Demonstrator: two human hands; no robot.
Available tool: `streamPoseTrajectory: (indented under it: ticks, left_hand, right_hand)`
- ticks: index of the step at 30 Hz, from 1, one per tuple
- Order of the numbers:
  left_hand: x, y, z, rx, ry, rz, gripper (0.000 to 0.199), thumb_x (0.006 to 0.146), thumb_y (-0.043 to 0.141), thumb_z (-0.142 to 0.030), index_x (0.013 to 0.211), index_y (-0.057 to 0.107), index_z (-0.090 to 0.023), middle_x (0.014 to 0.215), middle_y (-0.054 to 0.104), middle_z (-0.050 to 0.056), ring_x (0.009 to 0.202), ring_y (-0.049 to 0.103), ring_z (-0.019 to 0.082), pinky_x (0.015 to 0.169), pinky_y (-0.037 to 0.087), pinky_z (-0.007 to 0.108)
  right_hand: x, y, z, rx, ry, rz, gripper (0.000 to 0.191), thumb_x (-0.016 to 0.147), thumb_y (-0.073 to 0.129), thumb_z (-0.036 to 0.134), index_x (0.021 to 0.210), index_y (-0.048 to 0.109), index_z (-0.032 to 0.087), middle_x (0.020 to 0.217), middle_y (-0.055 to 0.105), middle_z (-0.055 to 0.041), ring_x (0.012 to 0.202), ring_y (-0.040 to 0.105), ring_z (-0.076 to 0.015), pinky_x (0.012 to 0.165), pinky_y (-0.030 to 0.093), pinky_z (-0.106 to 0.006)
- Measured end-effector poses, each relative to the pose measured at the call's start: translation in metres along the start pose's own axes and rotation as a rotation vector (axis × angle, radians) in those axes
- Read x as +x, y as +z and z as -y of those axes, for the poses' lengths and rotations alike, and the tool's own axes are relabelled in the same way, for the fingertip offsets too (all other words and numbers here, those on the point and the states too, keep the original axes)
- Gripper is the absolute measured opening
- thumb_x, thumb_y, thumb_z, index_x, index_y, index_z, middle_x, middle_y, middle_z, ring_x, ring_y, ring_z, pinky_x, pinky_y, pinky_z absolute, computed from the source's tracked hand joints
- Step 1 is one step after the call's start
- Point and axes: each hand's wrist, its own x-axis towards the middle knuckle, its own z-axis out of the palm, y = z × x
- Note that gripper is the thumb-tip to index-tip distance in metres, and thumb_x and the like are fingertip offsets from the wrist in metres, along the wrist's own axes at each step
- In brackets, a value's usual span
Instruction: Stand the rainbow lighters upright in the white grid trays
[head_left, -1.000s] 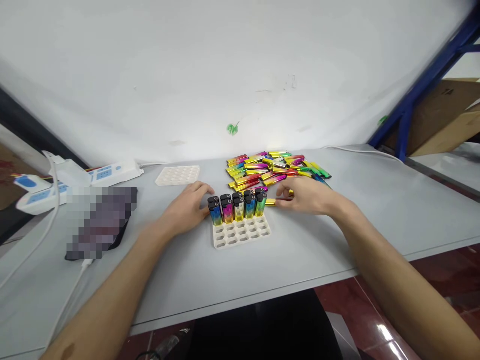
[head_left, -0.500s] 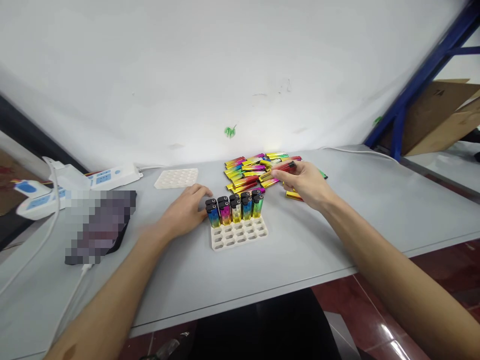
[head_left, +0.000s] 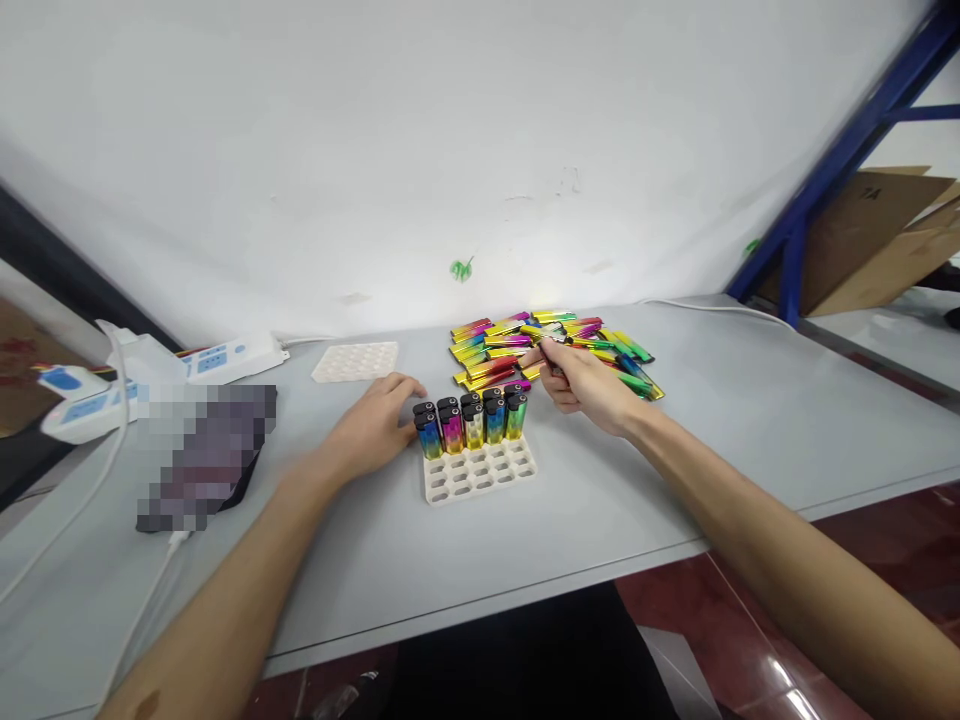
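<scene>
A white tray [head_left: 481, 488] with rows of slots stands on the grey table, its two back rows filled with upright lighters [head_left: 473, 425] with black tops. Its front rows of slots hold nothing. My left hand [head_left: 381, 418] rests at the tray's left edge, fingers bent around the back corner beside the lighters. Behind and to the right lies a loose pile of shiny multicoloured lighters [head_left: 491, 370]. My right hand [head_left: 577, 378] is closed in a pinch on a lighter at the pile's front; the fingers hide most of it.
A second white slotted tray [head_left: 356, 361] lies at the back left. Power strips [head_left: 232, 356], a blurred-out phone [head_left: 214, 455] and white cables are on the left. Cardboard [head_left: 862, 235] leans beyond a blue metal frame [head_left: 793, 265] at the right.
My right hand has moved left and slightly toward me, turning the held lighter so that the fingers cover it. More of the pile's right side shows. My left hand has stayed by the tray.
</scene>
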Motion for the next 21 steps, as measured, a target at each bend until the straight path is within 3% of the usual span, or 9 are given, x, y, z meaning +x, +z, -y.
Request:
streamPoseTrajectory:
  ticks: [3, 6, 9, 12, 16, 21]
  left_hand:
    - [0.000, -0.001, -0.002, -0.002, -0.013, 0.000, 0.033, 0.079, 0.052, -0.025, 0.111, 0.055, -0.023, 0.123, 0.058, 0.009, 0.118, 0.054, 0.028, 0.103, 0.045, 0.044]
    - [0.000, -0.001, -0.003, 0.000, -0.023, 0.001, 0.034, 0.079, 0.052, -0.026, 0.112, 0.056, -0.023, 0.124, 0.058, 0.009, 0.119, 0.054, 0.028, 0.103, 0.045, 0.044]
    - [0.000, -0.001, -0.003, 0.002, -0.018, 0.001, 0.034, 0.079, 0.052, -0.026, 0.112, 0.057, -0.022, 0.124, 0.058, 0.009, 0.119, 0.054, 0.028, 0.104, 0.045, 0.043]
    - [0.000, -0.002, -0.002, 0.007, -0.009, 0.007, 0.034, 0.079, 0.052, -0.024, 0.112, 0.056, -0.021, 0.124, 0.058, 0.009, 0.119, 0.054, 0.028, 0.103, 0.045, 0.043]
    - [0.000, -0.001, -0.001, 0.006, 0.005, 0.007, 0.035, 0.078, 0.051, -0.023, 0.113, 0.055, -0.021, 0.125, 0.058, 0.009, 0.119, 0.053, 0.029, 0.103, 0.045, 0.044]
    - [0.000, 0.001, 0.001, 0.011, 0.005, -0.001, 0.035, 0.078, 0.051, -0.023, 0.113, 0.056, -0.021, 0.124, 0.057, 0.010, 0.119, 0.053, 0.029, 0.102, 0.045, 0.044]
  right_hand:
    - [0.000, 0.001, 0.000, 0.022, -0.025, -0.004, 0.041, 0.094, 0.046, 0.061, 0.088, 0.055, 0.021, 0.064, 0.037, 0.0044, 0.048, 0.032, -0.0097, 0.042, 0.023, -0.025]
    - [-0.002, 0.005, 0.001, -0.001, -0.048, -0.001, 0.036, 0.089, 0.058, 0.059, 0.088, 0.047, 0.024, 0.070, 0.052, 0.0027, 0.054, 0.047, -0.0124, 0.044, 0.034, -0.025]
    - [-0.003, 0.009, 0.000, 0.044, -0.024, -0.002, 0.041, 0.085, 0.064, 0.061, 0.085, 0.041, 0.027, 0.059, 0.042, 0.0082, 0.044, 0.033, -0.0092, 0.040, 0.024, -0.023]
    - [-0.001, 0.011, 0.000, 0.114, 0.017, -0.037, 0.049, 0.086, 0.053, 0.071, 0.075, 0.044, 0.024, 0.052, 0.024, 0.0092, 0.042, 0.014, -0.0075, 0.040, 0.011, -0.024]
    - [0.001, 0.012, 0.000, 0.140, 0.080, -0.130, 0.058, 0.091, 0.040, 0.069, 0.056, 0.033, 0.023, 0.046, 0.018, 0.0074, 0.040, 0.011, -0.0076, 0.040, 0.008, -0.025]
    - [0.002, 0.014, -0.001, 0.139, 0.088, -0.173, 0.053, 0.095, 0.036, 0.053, 0.052, 0.030, 0.023, 0.044, 0.021, 0.0065, 0.038, 0.010, -0.0074, 0.038, 0.008, -0.024]
